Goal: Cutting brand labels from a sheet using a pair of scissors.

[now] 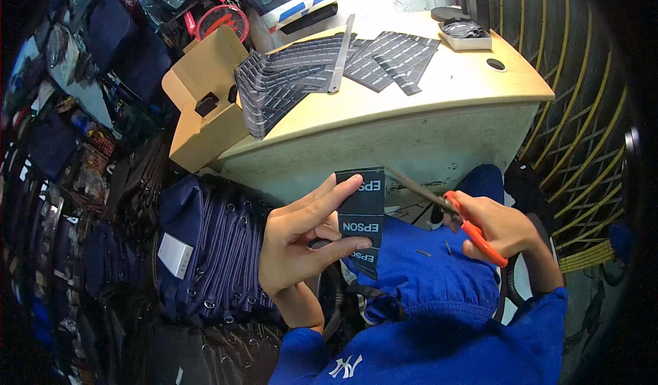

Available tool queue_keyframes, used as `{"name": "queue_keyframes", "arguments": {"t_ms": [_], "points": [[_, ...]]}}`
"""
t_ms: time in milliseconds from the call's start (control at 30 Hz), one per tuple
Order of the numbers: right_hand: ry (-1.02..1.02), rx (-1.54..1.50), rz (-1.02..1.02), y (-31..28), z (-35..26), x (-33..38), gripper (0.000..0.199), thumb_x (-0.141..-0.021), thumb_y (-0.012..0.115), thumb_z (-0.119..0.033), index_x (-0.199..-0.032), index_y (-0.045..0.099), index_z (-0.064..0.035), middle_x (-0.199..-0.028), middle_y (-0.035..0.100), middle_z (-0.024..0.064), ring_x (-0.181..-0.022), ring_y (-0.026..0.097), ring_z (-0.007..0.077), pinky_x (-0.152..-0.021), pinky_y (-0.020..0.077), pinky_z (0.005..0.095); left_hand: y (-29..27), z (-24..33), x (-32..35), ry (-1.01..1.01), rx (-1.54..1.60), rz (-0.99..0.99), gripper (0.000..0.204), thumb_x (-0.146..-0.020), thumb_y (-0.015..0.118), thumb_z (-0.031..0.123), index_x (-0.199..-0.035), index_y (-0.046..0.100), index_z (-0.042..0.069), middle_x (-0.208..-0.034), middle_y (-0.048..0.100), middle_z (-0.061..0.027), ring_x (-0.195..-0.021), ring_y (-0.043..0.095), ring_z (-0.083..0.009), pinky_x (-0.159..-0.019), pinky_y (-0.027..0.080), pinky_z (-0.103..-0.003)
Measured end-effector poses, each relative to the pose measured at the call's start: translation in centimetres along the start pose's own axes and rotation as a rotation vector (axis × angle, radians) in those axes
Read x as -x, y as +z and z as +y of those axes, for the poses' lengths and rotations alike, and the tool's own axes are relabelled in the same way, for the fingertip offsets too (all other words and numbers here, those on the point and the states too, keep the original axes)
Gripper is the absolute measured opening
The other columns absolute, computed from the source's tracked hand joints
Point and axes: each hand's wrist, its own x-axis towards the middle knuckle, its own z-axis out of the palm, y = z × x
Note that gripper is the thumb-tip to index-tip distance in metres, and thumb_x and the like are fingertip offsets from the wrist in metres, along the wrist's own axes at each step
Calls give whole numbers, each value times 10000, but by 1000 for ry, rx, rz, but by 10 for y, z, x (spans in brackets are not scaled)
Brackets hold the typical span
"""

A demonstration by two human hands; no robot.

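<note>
My left hand (301, 231) pinches a short strip of black printed labels (361, 205) between thumb and fingers, holding it upright above my lap. My right hand (499, 227) grips scissors with orange handles (484, 242). Their dark blades point up and left toward the upper right edge of the strip; whether they touch it I cannot tell. Small dark offcuts (423, 253) lie on my blue trousers. On the table, more black label sheets (284, 77) are fanned out, some hanging over the front edge, with a metal ruler (340, 59) lying across them.
The wooden table (473, 80) stands ahead. An open cardboard box (209, 121) with small black pieces sits at its left end, a small white box (466, 40) at its back right. Stacked dark blue bags (226, 248) are at my left. Yellow-striped dark material (576, 111) lines the right.
</note>
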Motion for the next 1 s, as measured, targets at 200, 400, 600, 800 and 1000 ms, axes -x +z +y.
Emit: {"name": "queue_keyframes", "arguments": {"t_ms": [200, 400, 600, 800, 1000], "points": [[100, 55, -258, -16, -8, 5, 511, -737, 661, -378, -997, 459, 13, -721, 541, 126, -644, 539, 271, -602, 420, 357, -6, 1, 3, -28, 13, -4, 736, -579, 787, -77, -1250, 486, -60, -1057, 595, -95, -647, 425, 2, -571, 389, -126], [28, 20, -286, -16, -7, 0, 692, -680, 720, -513, -1028, 457, 23, -577, 473, 70, -517, 489, 221, -507, 379, 316, -4, 3, 0, -60, -8, -80, 737, -576, 792, -70, -1248, 489, -59, -1034, 605, -79, -621, 422, 12, -627, 400, -120], [7, 30, -388, -18, -9, -6, 652, -739, 673, -509, -998, 449, 47, -586, 478, 82, -507, 463, 226, -505, 366, 318, -4, -3, -5, -35, -19, -166, 729, -573, 796, -62, -1238, 500, -58, -1037, 606, -72, -622, 413, 24, -666, 400, -111], [-15, -14, -406, -20, -12, -12, 710, -739, 645, -579, -975, 466, 66, -582, 474, 92, -510, 479, 194, -479, 360, 306, -3, -1, -6, -109, 17, -195, 710, -582, 793, -60, -1233, 509, -52, -1129, 592, -93, -652, 419, 35, -646, 388, -101], [1, -13, -459, -19, -6, -14, 770, -749, 622, -601, -1055, 455, 85, -595, 497, 87, -508, 491, 186, -470, 370, 295, -2, 2, -8, -143, -9, -208, 707, -583, 795, -53, -1230, 511, -51, -1154, 590, -112, -691, 451, 40, -615, 382, -94]]}}
